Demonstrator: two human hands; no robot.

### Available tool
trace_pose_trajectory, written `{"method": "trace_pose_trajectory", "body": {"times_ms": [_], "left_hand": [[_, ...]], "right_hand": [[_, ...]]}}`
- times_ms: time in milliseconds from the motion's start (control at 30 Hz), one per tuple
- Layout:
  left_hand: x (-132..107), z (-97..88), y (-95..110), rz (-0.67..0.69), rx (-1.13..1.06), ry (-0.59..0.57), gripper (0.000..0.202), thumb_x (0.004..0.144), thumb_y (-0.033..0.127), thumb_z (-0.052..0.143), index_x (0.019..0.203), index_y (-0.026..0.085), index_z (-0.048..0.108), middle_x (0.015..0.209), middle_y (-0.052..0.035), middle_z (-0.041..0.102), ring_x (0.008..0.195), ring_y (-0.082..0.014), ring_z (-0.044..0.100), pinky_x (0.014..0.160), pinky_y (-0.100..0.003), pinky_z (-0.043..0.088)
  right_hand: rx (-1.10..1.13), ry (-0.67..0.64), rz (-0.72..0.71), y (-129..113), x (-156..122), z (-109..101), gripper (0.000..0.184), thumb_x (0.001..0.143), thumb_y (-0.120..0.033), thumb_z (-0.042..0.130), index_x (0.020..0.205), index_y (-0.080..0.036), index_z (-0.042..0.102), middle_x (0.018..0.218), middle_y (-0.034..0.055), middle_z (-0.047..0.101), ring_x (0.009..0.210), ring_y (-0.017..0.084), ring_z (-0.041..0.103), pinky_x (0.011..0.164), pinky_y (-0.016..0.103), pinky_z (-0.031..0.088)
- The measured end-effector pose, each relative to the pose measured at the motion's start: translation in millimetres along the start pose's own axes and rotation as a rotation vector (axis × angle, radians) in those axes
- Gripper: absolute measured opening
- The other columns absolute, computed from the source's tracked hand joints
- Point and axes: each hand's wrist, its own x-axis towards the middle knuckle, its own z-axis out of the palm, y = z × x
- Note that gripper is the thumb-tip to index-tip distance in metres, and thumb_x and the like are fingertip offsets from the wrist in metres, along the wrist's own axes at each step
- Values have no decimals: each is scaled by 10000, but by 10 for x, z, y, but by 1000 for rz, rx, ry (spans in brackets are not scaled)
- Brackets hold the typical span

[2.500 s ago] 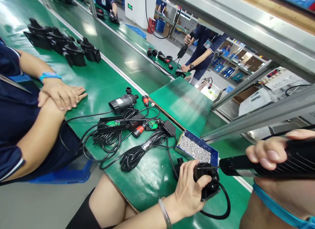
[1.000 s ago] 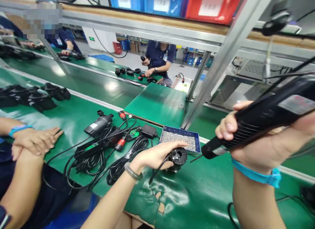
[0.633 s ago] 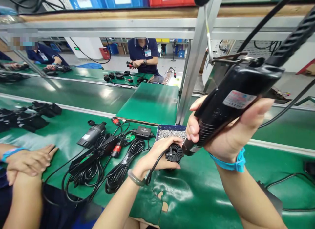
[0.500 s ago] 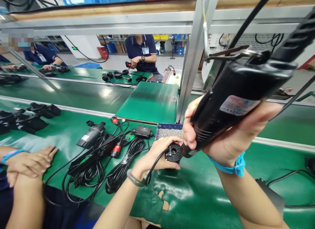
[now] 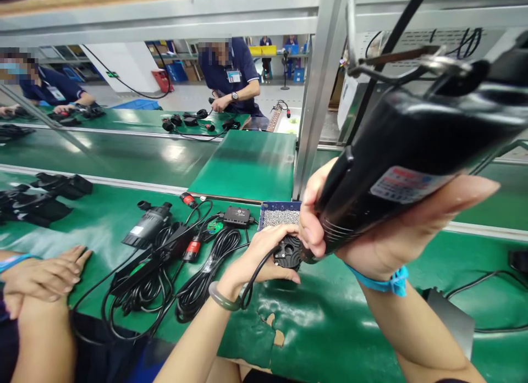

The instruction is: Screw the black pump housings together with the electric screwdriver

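Observation:
In my right hand (image 5: 396,229) is a black electric screwdriver (image 5: 383,157), its fingers wrapped round the body, which slants down to the left. Its lower end is close to a round black ridged part with a cable (image 5: 287,252); whether the tip touches it is hidden. My left hand (image 5: 264,251) grips that part from the left, thumb below and fingers above, and the cable runs back over my wrist. Just behind stands a blue tray of small metal screws (image 5: 281,217), partly covered by my fingers.
Left of my arm lie coiled black cables (image 5: 210,278), a small black box (image 5: 237,216) and a grey-black pump (image 5: 147,223). A neighbour's folded hands (image 5: 49,276) rest at the far left. A metal post (image 5: 315,97) rises behind the tray. Co-workers sit across the conveyor.
The screwdriver and my right hand appear slightly larger and nearer. The whole view has shifted a little, with the background sliding left and up. Both hands keep their holds.

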Motion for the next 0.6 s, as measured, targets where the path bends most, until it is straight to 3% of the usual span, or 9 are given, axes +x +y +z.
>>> {"method": "trace_pose_trajectory", "body": {"times_ms": [133,233,300,400,433,500,533,600], "left_hand": [[-20,-19,59,-3,56,-20,798,663,442,911,1346,251,545,1350,-98,645,1242,-326,605,1085,-444,460],[-48,-33,85,-18,-2,50,820,622,242,900,1345,232,512,1304,-98,671,1190,-289,651,1062,-412,495],[-74,-61,82,-77,-102,157,811,577,199,898,1294,222,519,1201,-85,720,1095,-265,699,1000,-380,538],[-128,-149,64,-166,-331,322,779,569,269,930,1240,202,540,1172,-114,736,1027,-262,722,926,-362,571],[-150,-186,60,-173,-414,362,752,578,308,936,1221,190,564,1187,-130,728,1013,-264,725,901,-355,579],[-197,-254,61,-156,-571,420,705,590,382,939,1182,168,622,1228,-153,704,1007,-279,725,870,-354,589],[-221,-280,68,-139,-640,440,693,586,405,941,1164,163,644,1232,-157,698,1011,-289,724,870,-362,590],[-266,-307,88,-113,-769,471,702,574,416,951,1161,170,655,1217,-154,707,1009,-304,725,870,-383,591]], "right_hand": [[-47,73,-85,-36,110,-243,741,794,-879,416,837,-208,726,483,-12,599,365,147,539,330,260,403],[-114,225,-177,124,305,-533,639,806,-804,485,893,-204,688,536,-14,599,418,130,538,378,244,424],[-212,294,-115,339,427,-733,603,757,-771,589,957,-206,653,617,-13,638,499,134,587,483,257,503],[-353,275,-3,660,486,-955,618,768,-732,640,1104,-214,617,851,32,726,808,195,710,833,368,592],[-373,257,-3,735,451,-999,617,784,-713,646,1153,-220,612,1001,66,743,983,224,710,973,412,552],[-416,233,-15,835,285,-1055,670,809,-671,661,1317,-245,562,1380,110,632,1343,260,548,1193,460,372],[-449,225,-3,877,154,-1077,748,815,-636,682,1429,-259,483,1532,115,505,1457,273,423,1246,481,281],[-583,236,97,989,-176,-1124,917,783,-655,702,1544,-295,338,1638,110,357,1522,307,313,1259,531,241]]}}
